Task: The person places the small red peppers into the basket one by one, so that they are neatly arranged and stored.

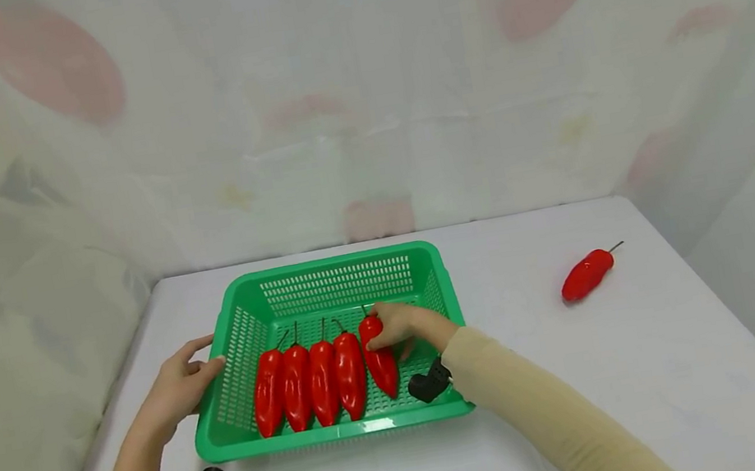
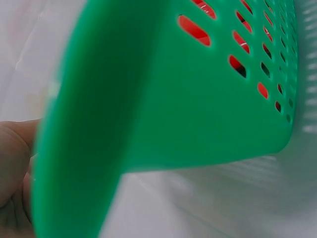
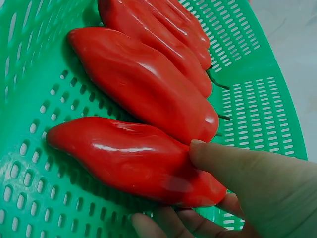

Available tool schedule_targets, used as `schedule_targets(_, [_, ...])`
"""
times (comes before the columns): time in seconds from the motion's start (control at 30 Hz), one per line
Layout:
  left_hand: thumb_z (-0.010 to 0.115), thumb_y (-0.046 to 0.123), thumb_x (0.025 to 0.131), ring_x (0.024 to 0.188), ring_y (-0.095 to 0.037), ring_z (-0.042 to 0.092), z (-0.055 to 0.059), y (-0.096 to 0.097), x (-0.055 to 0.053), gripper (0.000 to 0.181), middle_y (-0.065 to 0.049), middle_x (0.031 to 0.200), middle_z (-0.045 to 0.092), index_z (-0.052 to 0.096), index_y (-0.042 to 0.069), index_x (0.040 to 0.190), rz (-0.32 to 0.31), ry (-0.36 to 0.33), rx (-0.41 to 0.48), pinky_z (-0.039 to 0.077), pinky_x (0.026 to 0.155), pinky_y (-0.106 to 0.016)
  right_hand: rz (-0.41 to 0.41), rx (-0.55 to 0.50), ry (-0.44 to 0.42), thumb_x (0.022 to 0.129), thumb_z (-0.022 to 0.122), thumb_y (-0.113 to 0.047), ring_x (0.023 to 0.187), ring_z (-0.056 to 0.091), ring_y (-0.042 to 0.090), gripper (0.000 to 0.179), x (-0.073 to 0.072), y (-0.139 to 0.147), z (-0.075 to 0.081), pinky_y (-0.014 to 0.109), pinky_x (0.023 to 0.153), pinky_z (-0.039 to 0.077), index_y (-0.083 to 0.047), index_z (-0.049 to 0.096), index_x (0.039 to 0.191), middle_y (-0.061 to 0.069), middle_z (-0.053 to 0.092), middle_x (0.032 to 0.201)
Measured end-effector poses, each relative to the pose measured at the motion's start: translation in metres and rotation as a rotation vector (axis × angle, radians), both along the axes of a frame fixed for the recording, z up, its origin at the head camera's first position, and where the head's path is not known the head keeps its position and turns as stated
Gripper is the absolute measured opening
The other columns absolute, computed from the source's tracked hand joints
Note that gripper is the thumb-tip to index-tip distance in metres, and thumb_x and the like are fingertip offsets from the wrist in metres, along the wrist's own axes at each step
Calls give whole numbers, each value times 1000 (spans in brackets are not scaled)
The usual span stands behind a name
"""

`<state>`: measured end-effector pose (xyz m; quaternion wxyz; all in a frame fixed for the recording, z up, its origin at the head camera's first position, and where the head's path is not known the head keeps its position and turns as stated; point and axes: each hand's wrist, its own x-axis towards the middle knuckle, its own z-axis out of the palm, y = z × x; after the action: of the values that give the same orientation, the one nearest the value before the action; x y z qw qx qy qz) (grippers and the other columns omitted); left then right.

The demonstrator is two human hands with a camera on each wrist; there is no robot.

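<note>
A green plastic basket (image 1: 335, 432) stands on the white table, its side wall (image 2: 213, 119) close up in the left wrist view. My left hand (image 1: 181, 385) grips the basket's left rim; the rim partly hides that hand (image 2: 15, 173) in the left wrist view. Inside, several red peppers (image 1: 296, 391) with thin stems lie side by side. My right hand (image 1: 403, 324) reaches into the basket and pinches the rightmost red pepper (image 3: 124, 153) near its stem end, thumb on top and fingers beneath. That pepper lies low over the perforated floor, slightly apart from its neighbour (image 3: 148, 79).
Another red pepper (image 1: 586, 275) lies on the right side of the white table (image 1: 596, 374), outside the basket. A pale patterned sheet (image 1: 356, 106) hangs behind the table and along both sides.
</note>
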<state>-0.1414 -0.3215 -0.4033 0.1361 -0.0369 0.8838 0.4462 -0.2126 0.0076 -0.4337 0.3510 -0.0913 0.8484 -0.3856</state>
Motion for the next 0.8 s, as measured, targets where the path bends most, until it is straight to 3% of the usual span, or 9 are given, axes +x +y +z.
schedule_targets(0.37, [46,31,96,73,-22,65,-3,-2,1,63,-25,102,57,18,3,145,3,-4,10,56,62,-40,0,0,-45,87,62,-18,75,63,25,66,2,0,1,38,64,56,-7,25,141,16,51,113])
schedule_targets(0.8, [46,30,96,71,-22,65,-3,-2,-1,62,-27,102,57,19,3,145,7,5,0,56,61,-39,29,35,-42,90,59,-21,75,65,26,52,-1,1,2,36,59,56,-3,36,133,11,56,96])
